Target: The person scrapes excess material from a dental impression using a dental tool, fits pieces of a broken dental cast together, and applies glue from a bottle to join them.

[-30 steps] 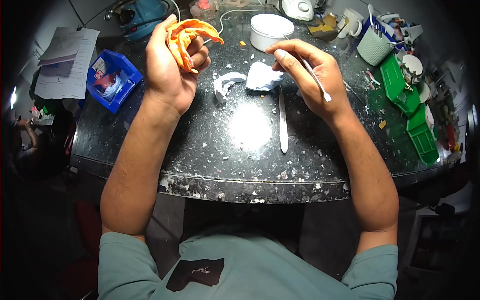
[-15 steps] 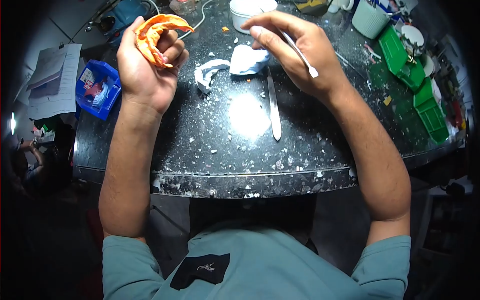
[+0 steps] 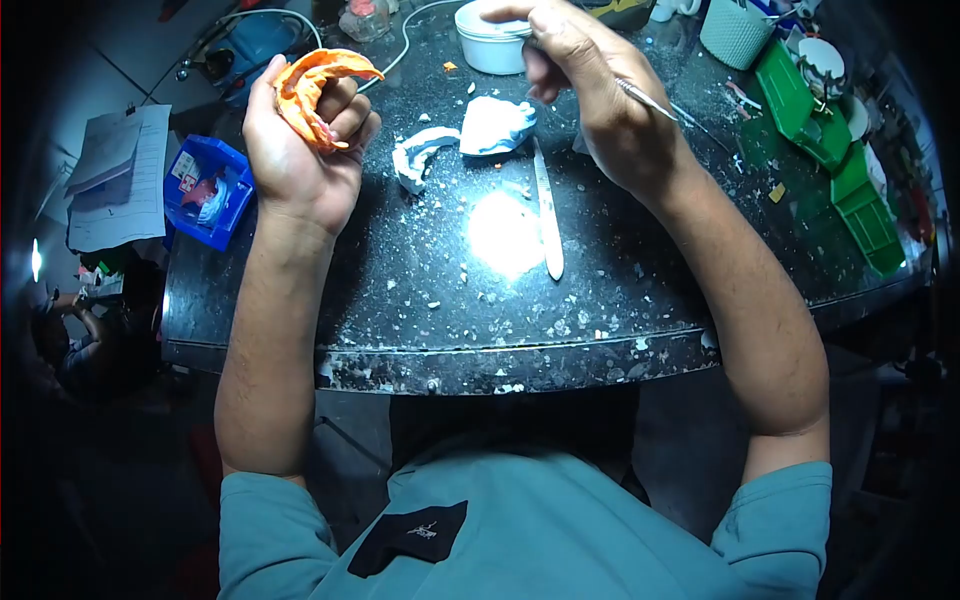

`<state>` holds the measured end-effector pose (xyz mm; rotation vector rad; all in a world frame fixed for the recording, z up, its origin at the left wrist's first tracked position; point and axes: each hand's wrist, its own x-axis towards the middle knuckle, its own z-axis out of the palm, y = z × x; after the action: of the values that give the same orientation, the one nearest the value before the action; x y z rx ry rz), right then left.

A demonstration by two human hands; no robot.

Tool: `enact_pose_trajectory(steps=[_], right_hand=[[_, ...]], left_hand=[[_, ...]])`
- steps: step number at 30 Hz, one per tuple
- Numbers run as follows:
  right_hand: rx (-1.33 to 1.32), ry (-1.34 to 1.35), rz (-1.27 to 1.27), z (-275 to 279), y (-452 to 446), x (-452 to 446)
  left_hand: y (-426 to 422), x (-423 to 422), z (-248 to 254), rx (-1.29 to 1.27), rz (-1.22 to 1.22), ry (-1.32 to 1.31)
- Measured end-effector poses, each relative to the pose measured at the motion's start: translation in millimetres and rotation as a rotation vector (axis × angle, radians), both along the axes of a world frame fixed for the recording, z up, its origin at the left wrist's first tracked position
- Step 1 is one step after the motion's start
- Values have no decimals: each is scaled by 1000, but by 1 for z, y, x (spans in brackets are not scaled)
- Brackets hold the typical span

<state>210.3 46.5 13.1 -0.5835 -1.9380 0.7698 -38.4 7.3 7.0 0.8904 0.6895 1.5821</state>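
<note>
Keep the orange piece [image 3: 297, 95] gently clamped in the left hand's [image 3: 310, 180] fingers toward the bench's [image 3: 600, 300] far left corner, steadying the right hand's [image 3: 625, 130] slim tool [image 3: 648, 101], but cannot tell that finger closure.

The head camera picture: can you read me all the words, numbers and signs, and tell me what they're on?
Nothing is clear enough to quote.
Papers: lines of print, too small.
Label on the blue bin: red marks, too blurred.
Black patch on the shirt: a pale mark, maybe writing, unreadable.
</note>
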Motion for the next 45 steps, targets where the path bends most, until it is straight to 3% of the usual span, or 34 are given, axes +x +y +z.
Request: enact_pose_trajectory(steps=[4, 7, 11, 12, 14, 16, 19, 25, 26, 27, 29, 33, 40, 45], right_hand=[[33, 155, 36, -3, 10, -6], [-27, 174, 70, 1, 0, -5], [-45, 109, 16, 1, -2, -5], [89, 118, 15, -4, 8, -12], [82, 52, -90, -6, 7, -5], [-163, 239, -41, -1, -2, -10], [-107, 151, -106, -4, 2, -6], [-109, 157, -113, -7, 7, -6], [131, 100, -49, -9, 13, -2], [165, 130, -76, -6, 10, -6], [152, 182, -62, -4, 5, -9], [262, 250, 27, -5, 5, -10], [510, 147, 54, 9, -13, -9], [487, 120, 179, 8, -19, -12]], left_hand=[[0, -3, -2, 37, -128, -39], [-11, 23, 10, -52, 120, 23], [-7, 23, 8, -59, 121, -1], [-5, 20, 6, -52, 115, 26], [-2, 18, 3, -11, 105, 27], [1, 10, -2, 58, -8, 39], [-5, 23, 2, -29, 177, 87], [-3, 16, -3, 19, 95, 60], [-3, 19, -1, 1, 104, 65], [-3, 15, -2, 7, 33, 49], [-2, 13, -1, -64, -83, -45], [-11, 22, 4, -58, -127, 49], [-11, 31, 7, -36, -74, 73], [-17, 40, 13, -77, 34, 106]])
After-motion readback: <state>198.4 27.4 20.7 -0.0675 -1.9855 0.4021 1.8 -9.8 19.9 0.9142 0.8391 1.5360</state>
